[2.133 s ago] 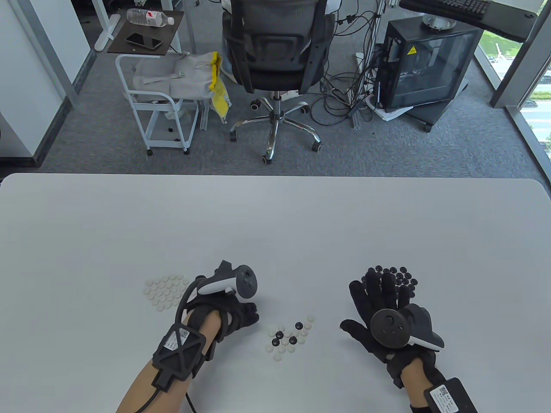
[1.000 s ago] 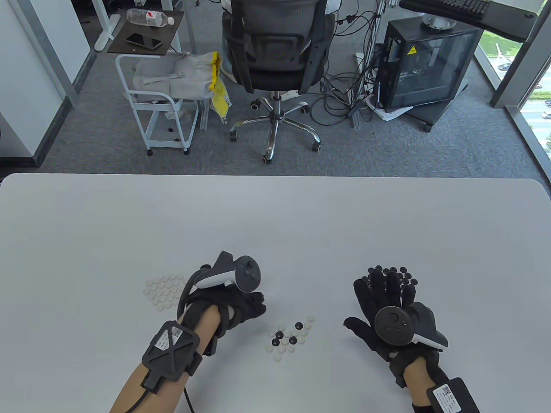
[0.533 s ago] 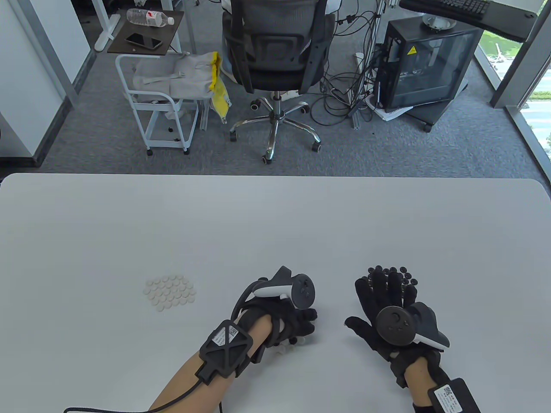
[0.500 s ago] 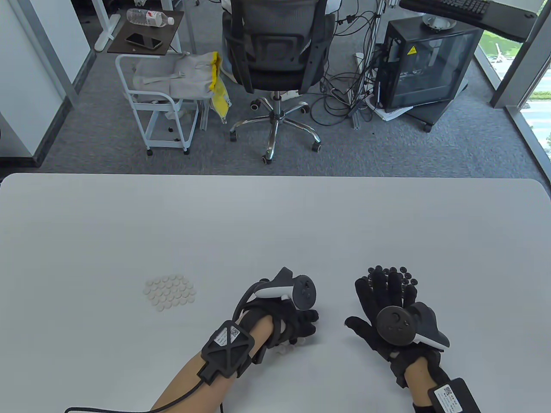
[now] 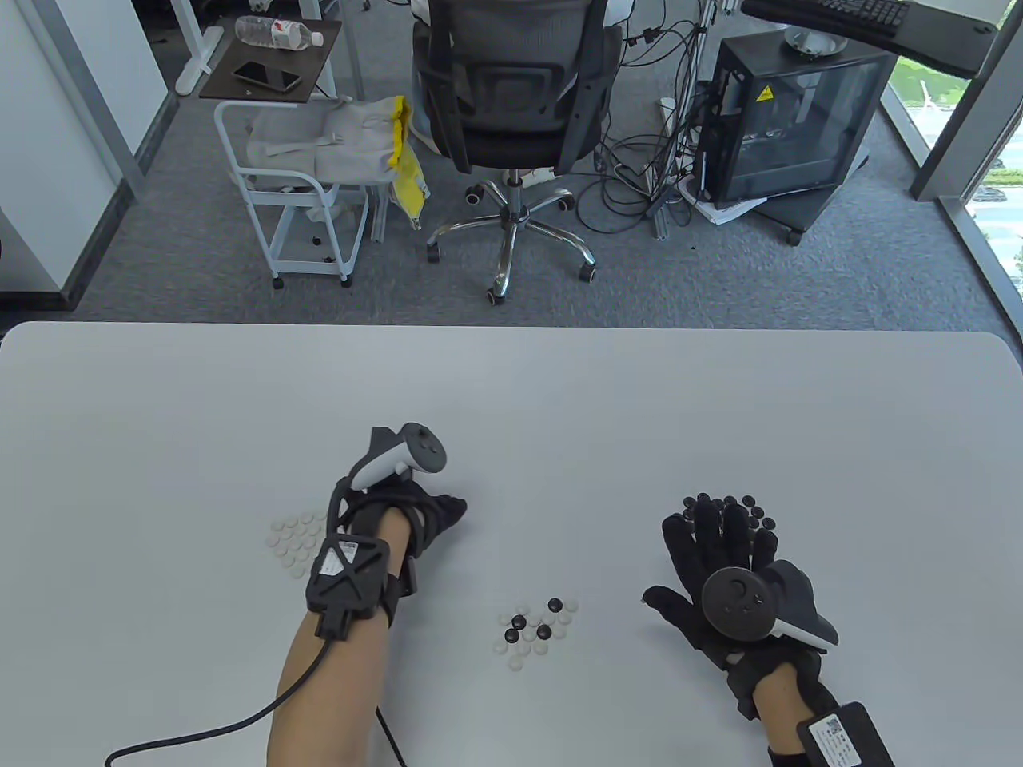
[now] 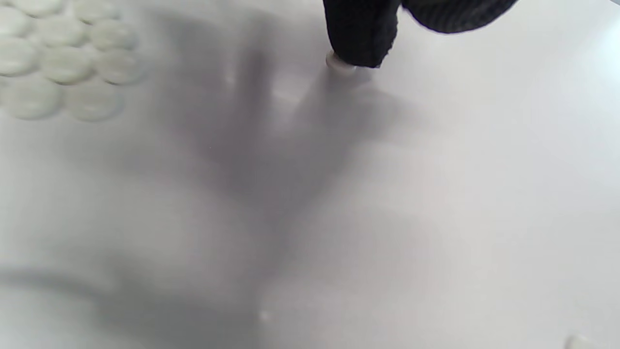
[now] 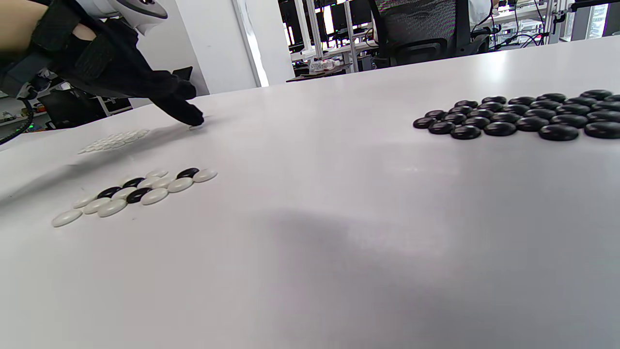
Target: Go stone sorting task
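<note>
The white stone [image 6: 341,64] is small, smooth and slippery, so pinch its edges or slide it flat. The left hand [image 5: 400,511] presses it down with a fingertip, just right of the white pile [image 5: 300,539] at the middle left. Half a second ago that hand was over the mixed stones [image 5: 537,625] at the bottom middle. The right hand [image 5: 719,559] lies flat and open by the black pile [image 5: 739,509]

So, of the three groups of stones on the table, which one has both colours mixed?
The middle group, lying between the hands: black and white stones together. The left group is all white, the right group all black.
</note>
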The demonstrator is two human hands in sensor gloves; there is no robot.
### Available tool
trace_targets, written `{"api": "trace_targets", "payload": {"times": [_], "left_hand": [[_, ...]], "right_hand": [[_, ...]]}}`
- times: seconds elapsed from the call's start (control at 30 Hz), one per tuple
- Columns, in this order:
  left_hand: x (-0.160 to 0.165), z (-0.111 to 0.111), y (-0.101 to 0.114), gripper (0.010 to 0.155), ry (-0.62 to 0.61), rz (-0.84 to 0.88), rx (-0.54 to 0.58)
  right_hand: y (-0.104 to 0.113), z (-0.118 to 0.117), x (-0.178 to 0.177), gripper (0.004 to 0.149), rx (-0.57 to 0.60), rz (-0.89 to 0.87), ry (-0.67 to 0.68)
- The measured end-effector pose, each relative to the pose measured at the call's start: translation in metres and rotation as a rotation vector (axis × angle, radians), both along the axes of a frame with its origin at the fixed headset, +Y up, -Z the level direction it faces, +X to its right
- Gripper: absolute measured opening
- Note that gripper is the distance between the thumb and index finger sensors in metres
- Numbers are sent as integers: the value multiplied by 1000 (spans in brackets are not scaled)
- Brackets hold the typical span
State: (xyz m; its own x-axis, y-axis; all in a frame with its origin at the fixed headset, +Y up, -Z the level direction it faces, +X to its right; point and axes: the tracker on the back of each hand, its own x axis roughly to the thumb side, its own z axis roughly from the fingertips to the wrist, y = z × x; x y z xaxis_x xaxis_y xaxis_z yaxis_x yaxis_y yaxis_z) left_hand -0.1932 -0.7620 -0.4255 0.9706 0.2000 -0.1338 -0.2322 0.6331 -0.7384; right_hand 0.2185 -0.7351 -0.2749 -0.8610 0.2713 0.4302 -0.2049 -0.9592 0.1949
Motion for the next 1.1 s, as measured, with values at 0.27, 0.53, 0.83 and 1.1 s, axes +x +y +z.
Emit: {"api": "trace_targets", "payload": {"times": [0.27,0.53,0.83,1.1], "left_hand": [[-45,7,4,70,81,-53,-18],[-58,11,7,69,105,-102,-23],[-40,12,34,70,30,-27,42],[52,42,63,68,-418,93,134]], "right_hand": [[0,0,0,85,-3,6,1],[-1,-1,1,84,-10,2,-2],[0,-1,3,85,-14,-9,-10],[2,-1,7,85,-3,-21,-24]]}}
